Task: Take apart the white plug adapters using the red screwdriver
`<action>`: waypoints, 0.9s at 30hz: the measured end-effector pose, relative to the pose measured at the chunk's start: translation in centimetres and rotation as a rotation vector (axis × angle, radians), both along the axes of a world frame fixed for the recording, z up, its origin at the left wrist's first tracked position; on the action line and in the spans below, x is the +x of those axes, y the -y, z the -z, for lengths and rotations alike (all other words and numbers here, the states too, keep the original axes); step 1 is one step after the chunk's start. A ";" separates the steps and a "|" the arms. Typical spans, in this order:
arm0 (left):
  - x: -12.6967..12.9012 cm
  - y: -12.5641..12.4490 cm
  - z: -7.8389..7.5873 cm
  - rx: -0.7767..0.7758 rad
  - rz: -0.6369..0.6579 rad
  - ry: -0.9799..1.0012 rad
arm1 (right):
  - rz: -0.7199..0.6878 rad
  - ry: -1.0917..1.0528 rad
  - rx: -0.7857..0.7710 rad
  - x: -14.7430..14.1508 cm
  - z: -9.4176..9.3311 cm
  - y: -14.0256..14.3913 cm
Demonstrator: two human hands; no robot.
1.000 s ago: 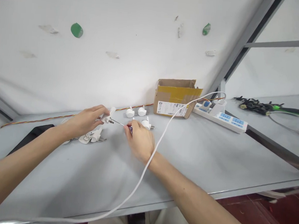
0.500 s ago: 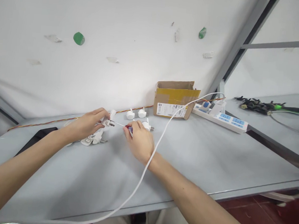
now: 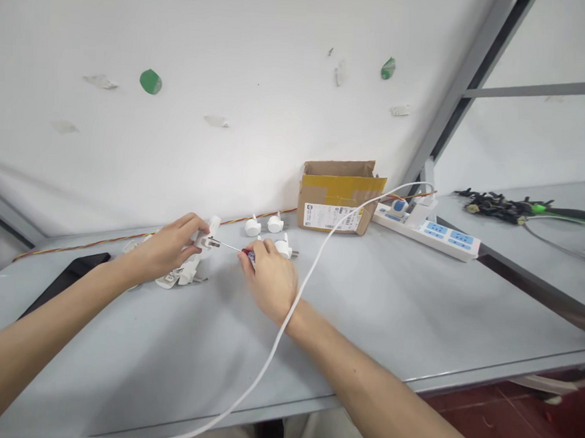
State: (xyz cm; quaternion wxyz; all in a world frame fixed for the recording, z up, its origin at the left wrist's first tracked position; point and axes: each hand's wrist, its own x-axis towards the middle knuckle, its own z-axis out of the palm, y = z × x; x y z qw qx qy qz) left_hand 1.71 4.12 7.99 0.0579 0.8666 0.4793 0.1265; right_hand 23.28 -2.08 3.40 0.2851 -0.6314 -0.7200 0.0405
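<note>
My left hand is closed on a white power plug, its metal prongs pointing right. In my right hand is a screwdriver with a red and dark handle; its thin shaft points left and the tip meets the plug near the prongs. Below my left hand lie more white plugs, partly hidden by the hand. Beyond my right hand two white plugs stand side by side on the grey table, and another white plug lies just behind my fingers.
An open cardboard box stands against the wall. To its right lies a white power strip with blue sockets. A white cable runs across the view above my right wrist. A black flat object lies beside my left forearm.
The view has shifted slightly. Both hands keep their hold, and the screwdriver tip stays at the plug.
</note>
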 end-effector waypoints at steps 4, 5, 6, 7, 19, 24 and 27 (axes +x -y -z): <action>-0.1 0.1 0.0 0.012 0.007 -0.002 | -0.002 -0.003 0.024 0.1 0.1 0.0; 0.0 0.2 -0.1 0.016 0.012 -0.009 | -0.002 -0.005 0.030 0.1 0.2 0.0; 0.1 0.3 -0.1 0.021 0.018 -0.019 | -0.003 -0.008 0.032 0.1 0.2 0.0; 0.2 0.4 -0.1 0.029 0.023 -0.029 | -0.007 -0.011 0.029 0.2 0.2 -0.1; 0.8 0.2 -0.1 0.140 0.117 -0.093 | -0.032 0.002 0.015 0.2 0.7 -0.5; 1.0 0.2 0.0 0.158 0.128 -0.106 | -0.058 -0.013 -0.001 0.5 0.8 -0.7; 1.2 0.2 0.1 0.162 0.113 -0.093 | -0.081 -0.029 0.006 0.4 1.0 -0.7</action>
